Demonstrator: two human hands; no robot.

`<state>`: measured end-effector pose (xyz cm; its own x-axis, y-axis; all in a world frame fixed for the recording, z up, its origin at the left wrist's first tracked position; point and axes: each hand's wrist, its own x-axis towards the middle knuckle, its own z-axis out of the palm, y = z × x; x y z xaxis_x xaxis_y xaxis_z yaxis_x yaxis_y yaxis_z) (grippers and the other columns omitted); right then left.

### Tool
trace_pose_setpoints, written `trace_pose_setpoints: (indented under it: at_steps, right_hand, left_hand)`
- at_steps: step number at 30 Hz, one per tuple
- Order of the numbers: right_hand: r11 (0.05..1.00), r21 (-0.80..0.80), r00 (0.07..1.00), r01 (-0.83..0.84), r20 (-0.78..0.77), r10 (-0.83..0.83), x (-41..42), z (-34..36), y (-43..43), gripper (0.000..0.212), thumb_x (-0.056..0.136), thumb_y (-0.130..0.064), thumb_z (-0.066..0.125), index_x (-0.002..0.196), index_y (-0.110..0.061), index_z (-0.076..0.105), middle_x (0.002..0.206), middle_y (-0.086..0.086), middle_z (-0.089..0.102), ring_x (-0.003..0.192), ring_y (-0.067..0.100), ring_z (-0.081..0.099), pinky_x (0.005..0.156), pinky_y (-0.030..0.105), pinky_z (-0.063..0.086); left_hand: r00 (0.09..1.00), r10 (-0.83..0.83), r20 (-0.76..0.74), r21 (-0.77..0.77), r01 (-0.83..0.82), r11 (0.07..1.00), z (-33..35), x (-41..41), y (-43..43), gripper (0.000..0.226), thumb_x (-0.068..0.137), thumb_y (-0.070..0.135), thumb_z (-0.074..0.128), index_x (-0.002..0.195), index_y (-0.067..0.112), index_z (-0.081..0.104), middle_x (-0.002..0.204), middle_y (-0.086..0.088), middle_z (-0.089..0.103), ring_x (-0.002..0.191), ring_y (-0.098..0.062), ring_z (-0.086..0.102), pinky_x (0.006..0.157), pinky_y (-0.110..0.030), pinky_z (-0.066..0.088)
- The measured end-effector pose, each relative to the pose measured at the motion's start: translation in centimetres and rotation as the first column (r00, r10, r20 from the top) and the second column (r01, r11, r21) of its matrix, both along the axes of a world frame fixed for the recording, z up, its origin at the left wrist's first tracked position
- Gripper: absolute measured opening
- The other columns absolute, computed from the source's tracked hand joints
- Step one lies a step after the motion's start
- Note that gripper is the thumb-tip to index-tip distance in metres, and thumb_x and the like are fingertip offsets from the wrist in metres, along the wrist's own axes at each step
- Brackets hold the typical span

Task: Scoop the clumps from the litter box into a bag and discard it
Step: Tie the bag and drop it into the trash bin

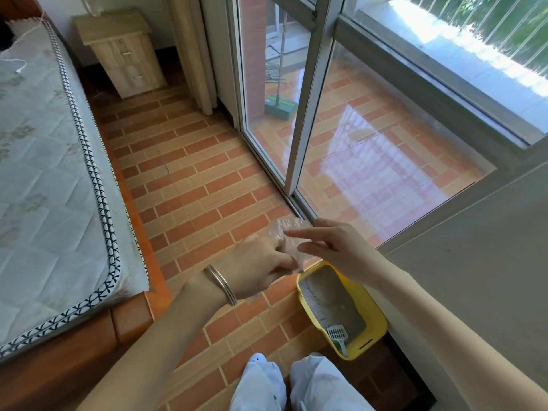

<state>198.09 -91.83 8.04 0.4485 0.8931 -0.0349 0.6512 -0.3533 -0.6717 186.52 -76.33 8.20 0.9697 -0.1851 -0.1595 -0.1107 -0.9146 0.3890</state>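
Both bare forearms reach forward and meet ahead of the body; the left hand [264, 262], a bangle at its wrist, has fingers curled and pinched closed on a thin clear bag [289, 232]; the right hand [329, 244] has fingers spread loosely, fingertips touching the bag.

Litter box [374, 336]: I saw it open-topped on the floor, tight against the grey wall [474, 292] on its right; no way in from that side.
Scoop [338, 336]: it lay in the box's near corner, taking up that end.
Left of box: bare brick-tiled floor [192, 188] gave me a wide lane.
Bed [44, 173]: it closed off the floor's left edge.
Glass door [296, 129]: its frame blocked the far edge.
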Motion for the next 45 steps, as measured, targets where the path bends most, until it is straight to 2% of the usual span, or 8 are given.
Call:
trace_pose_setpoints:
  at_steps: [5, 10, 15, 19, 28, 34, 41, 45]
  right_hand:
    - [0.984, 0.085, 0.974, -0.154, 0.183, 0.137, -1.1, -0.2, 0.0, 0.042, 0.09, -0.037, 0.052, 0.131, -0.029, 0.051, 0.076, -0.013, 0.039, 0.062, 0.006, 0.035, 0.06, 0.014, 0.035]
    - [0.984, -0.142, 0.994, -0.107, 0.011, 0.11, -1.7, -1.1, 0.4, 0.028, 0.095, -0.028, 0.047, 0.119, -0.022, 0.061, 0.096, -0.006, 0.057, 0.08, 0.009, 0.053, 0.07, 0.015, 0.041]
    - [0.988, -0.152, 0.989, -0.031, -0.149, 0.008, -2.1, -1.6, 0.7, 0.022, 0.095, -0.03, 0.047, 0.08, -0.02, 0.058, 0.07, -0.009, 0.051, 0.062, 0.007, 0.046, 0.057, 0.019, 0.035]
    - [0.988, -0.156, 0.963, 0.008, -0.265, -0.05, -2.2, -0.9, 1.1, 0.019, 0.085, -0.039, 0.059, 0.071, -0.026, 0.057, 0.065, -0.006, 0.052, 0.057, 0.006, 0.043, 0.054, 0.017, 0.032]
    - [0.995, -0.049, 0.967, 0.084, 0.244, -0.069, -3.6, -1.6, 1.4, 0.02, 0.082, -0.029, 0.067, 0.071, -0.02, 0.054, 0.065, -0.012, 0.047, 0.054, 0.007, 0.043, 0.049, 0.02, 0.039]
    - [0.973, 0.17, 0.952, 0.157, 0.237, -0.195, -4.1, -2.2, 1.5, 0.02, 0.079, -0.032, 0.068, 0.073, -0.016, 0.057, 0.066, -0.015, 0.044, 0.05, 0.008, 0.042, 0.044, 0.015, 0.035]
    - [0.965, 0.244, 0.986, 0.094, 0.111, -0.124, -3.9, -1.8, 1.6, 0.02, 0.081, -0.029, 0.063, 0.083, -0.009, 0.064, 0.075, -0.002, 0.058, 0.062, 0.013, 0.052, 0.054, 0.019, 0.045]
    - [0.966, 0.21, 0.988, 0.151, -0.004, -0.154, -4.2, -1.7, 1.2, 0.018, 0.08, -0.016, 0.071, 0.096, -0.012, 0.063, 0.072, -0.01, 0.047, 0.061, 0.004, 0.041, 0.056, 0.013, 0.037]
  left_hand:
    - [0.988, -0.082, -0.132, 0.039, 0.088, 0.995, 0.1, -0.3, 0.6, 0.027, 0.096, 0.035, 0.043, 0.116, 0.034, 0.061, 0.117, 0.005, 0.056, 0.118, -0.012, 0.041, 0.101, -0.031, 0.026]
    - [0.986, -0.103, -0.127, -0.068, 0.095, 0.993, -0.6, -1.0, 1.3, 0.021, 0.094, 0.037, 0.049, 0.103, 0.033, 0.067, 0.089, 0.013, 0.046, 0.107, -0.006, 0.042, 0.105, -0.032, 0.017]
    - [0.975, 0.175, 0.134, -0.442, -0.099, 0.892, -1.8, -2.2, 1.6, 0.008, 0.081, 0.026, 0.065, 0.081, 0.026, 0.073, 0.075, 0.024, 0.05, 0.074, 0.003, 0.052, 0.074, -0.014, 0.04]
    - [0.908, 0.359, 0.218, -0.448, -0.234, 0.863, -2.2, -2.9, 0.7, 0.012, 0.075, 0.014, 0.068, 0.078, 0.021, 0.06, 0.071, 0.015, 0.055, 0.07, -0.003, 0.054, 0.069, -0.008, 0.04]
    - [0.893, 0.429, -0.134, -0.497, -0.435, 0.751, -2.1, -2.9, 0.2, 0.017, 0.096, 0.016, 0.044, 0.106, 0.026, 0.055, 0.078, 0.009, 0.06, 0.055, -0.002, 0.05, 0.049, -0.015, 0.04]
    - [0.847, 0.408, -0.34, -0.675, -0.522, 0.522, -2.4, -2.1, 0.9, 0.019, 0.094, 0.012, 0.049, 0.1, 0.026, 0.061, 0.092, -0.002, 0.069, 0.088, -0.016, 0.065, 0.085, -0.038, 0.052]
    - [0.777, 0.277, -0.565, -0.789, -0.607, 0.093, -1.3, -1.9, 1.8, 0.019, 0.073, 0.013, 0.07, 0.089, 0.012, 0.06, 0.076, -0.001, 0.067, 0.078, -0.019, 0.063, 0.075, -0.031, 0.052]
    - [0.734, 0.498, -0.463, -0.75, -0.623, 0.222, -1.2, -2.3, 2.2, 0.027, 0.07, 0.008, 0.077, 0.088, 0.014, 0.058, 0.073, 0.001, 0.068, 0.075, -0.014, 0.064, 0.076, -0.028, 0.054]
